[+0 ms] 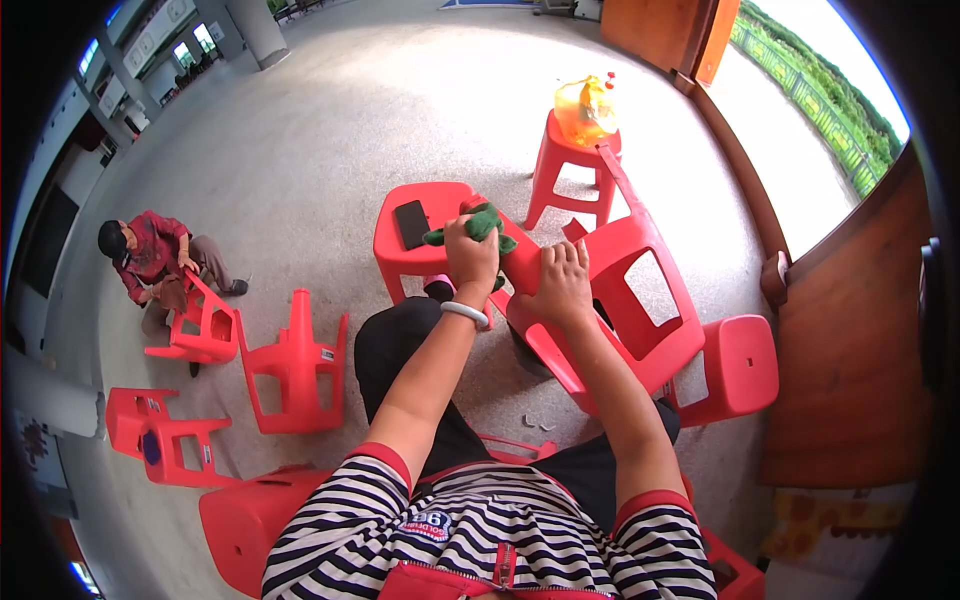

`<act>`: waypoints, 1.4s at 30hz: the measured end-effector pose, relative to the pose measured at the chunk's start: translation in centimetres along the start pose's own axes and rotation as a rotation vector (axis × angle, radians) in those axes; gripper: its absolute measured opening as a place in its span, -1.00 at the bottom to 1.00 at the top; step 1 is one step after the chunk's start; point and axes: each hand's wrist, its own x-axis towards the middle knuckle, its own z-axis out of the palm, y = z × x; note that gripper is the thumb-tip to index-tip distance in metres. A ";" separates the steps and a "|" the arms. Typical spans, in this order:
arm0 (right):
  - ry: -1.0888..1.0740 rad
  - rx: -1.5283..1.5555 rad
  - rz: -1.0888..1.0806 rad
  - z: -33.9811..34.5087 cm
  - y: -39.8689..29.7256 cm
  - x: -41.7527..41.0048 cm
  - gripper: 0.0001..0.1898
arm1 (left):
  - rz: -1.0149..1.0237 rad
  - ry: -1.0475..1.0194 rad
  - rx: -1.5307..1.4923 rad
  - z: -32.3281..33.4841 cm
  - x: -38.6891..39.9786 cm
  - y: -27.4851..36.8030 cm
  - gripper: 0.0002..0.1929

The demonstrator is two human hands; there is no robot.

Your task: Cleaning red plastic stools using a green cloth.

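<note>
A red plastic stool [649,247] lies tipped in front of me, its legs pointing away and its underside frame showing. My left hand [472,251] grips a bunched dark green cloth [484,223] around the end part of one of its legs. Further down that same leg, my right hand [561,279] holds on with the thumb and fingers around it. Just beyond my left hand, an upright red stool [450,193] bears a black flat case or phone [412,224]. The leg's surface beneath the cloth is hidden.
Another red stool [551,154] carries an orange-yellow plastic bag [585,112]. A red stool [739,367] lies at right by a wooden door [847,352]. Several tipped stools [292,367] lie at left. There a seated person [161,251] handles a stool [202,322] with a brown cloth.
</note>
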 end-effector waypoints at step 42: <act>0.606 1.293 0.333 -9.8 8.8 0.4 -0.51 | 0.425 -0.485 0.332 3.7 -2.3 2.2 -0.77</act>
